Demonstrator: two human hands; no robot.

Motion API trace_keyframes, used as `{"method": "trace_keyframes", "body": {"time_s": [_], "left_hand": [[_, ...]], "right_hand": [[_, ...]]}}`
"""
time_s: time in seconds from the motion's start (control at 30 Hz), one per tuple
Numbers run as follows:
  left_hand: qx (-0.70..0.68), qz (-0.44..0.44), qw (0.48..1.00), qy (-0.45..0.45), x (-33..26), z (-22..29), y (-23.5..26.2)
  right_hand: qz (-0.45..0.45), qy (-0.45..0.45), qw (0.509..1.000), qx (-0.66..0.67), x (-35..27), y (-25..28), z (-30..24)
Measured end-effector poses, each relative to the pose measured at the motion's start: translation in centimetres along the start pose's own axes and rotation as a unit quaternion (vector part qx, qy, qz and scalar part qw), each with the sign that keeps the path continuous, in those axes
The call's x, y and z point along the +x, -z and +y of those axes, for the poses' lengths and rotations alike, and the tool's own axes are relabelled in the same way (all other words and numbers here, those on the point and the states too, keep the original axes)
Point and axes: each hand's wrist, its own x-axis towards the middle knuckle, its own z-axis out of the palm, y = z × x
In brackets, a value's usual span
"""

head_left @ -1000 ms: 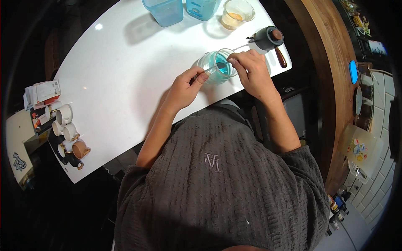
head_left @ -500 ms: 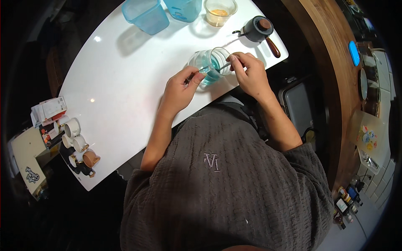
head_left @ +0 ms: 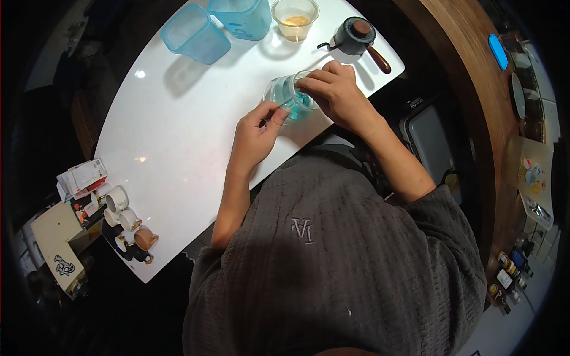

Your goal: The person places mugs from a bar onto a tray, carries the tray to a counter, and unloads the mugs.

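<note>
A clear glass jug (head_left: 279, 95) with blue liquid in it stands near the white table's front edge, tilted slightly in view. My left hand (head_left: 258, 130) is closed on its side, at what looks like the handle, with thumb and fingers pinched together. Over the jug's mouth, my right hand (head_left: 338, 95) is closed, fingertips at the rim and pointing inward. The thin grey rod that it held half a second ago is now mostly hidden behind the fingers.
Two blue translucent containers (head_left: 196, 35) and a clear cup with a yellowish substance (head_left: 295, 21) stand at the back. To their right is a dark pot (head_left: 355, 37) with a wooden handle. Several cups (head_left: 119, 202) crowd the table's left end.
My right hand has moved left and curled over the jug's rim, hiding the rod. My left hand keeps its hold on the jug. The whole view has shifted slightly.
</note>
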Motion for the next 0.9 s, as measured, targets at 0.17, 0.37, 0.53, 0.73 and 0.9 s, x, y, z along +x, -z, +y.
{"method": "trace_keyframes", "body": {"time_s": [0.17, 0.37, 0.53, 0.73, 0.9], "left_hand": [[-0.001, 0.004, 1.0, -0.001, 0.0, -0.2, 0.0], [-0.006, -0.017, 1.0, -0.015, 0.1, -0.5, 0.1], [0.006, -0.038, 0.999, -0.006, 0.2, -0.5, 0.3], [-0.017, -0.033, 0.999, 0.014, 0.0, -0.2, 0.3], [-0.016, -0.028, 0.999, 0.0, 0.1, -0.6, 0.2]], "right_hand": [[0.01, -0.031, 0.999, 0.009, -0.9, -0.1, -0.2], [0.013, -0.309, 0.927, 0.213, -1.2, -0.4, -1.1], [0.042, -0.095, 0.991, 0.081, -0.7, -0.5, 0.0], [0.012, 0.0, 0.999, 0.04, -0.2, -0.3, 0.5], [0.029, -0.21, 0.965, 0.151, -1.2, -0.6, -0.5]]}}
